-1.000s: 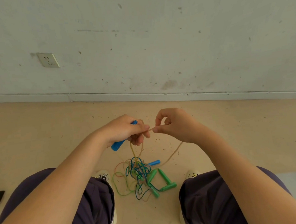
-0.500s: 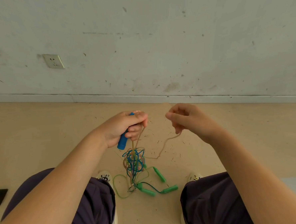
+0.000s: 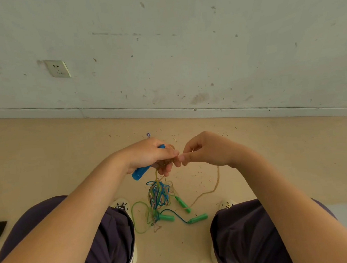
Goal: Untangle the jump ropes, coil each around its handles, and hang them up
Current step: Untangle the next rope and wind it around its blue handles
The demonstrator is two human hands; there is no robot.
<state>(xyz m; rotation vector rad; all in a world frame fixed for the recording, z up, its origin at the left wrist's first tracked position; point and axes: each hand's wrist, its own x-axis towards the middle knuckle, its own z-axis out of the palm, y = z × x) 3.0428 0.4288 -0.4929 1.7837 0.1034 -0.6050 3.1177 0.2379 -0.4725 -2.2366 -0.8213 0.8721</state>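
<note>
Tangle [image 3: 158, 195] of thin cords hangs between knees, lower loops and green handles [image 3: 197, 218] on floor [image 3: 48, 159]. Tan cord [image 3: 212, 188] looks light, limp, snag-prone; rigid handles best hold. Left hand [image 3: 147, 155] grips blue handle [image 3: 139, 172]; right hand [image 3: 208, 149] pinches tan cord.

Bare room, perhaps home: scuffed grey wall [image 3: 183, 39], socket [image 3: 58, 68], beige floor [image 3: 48, 159].
</note>
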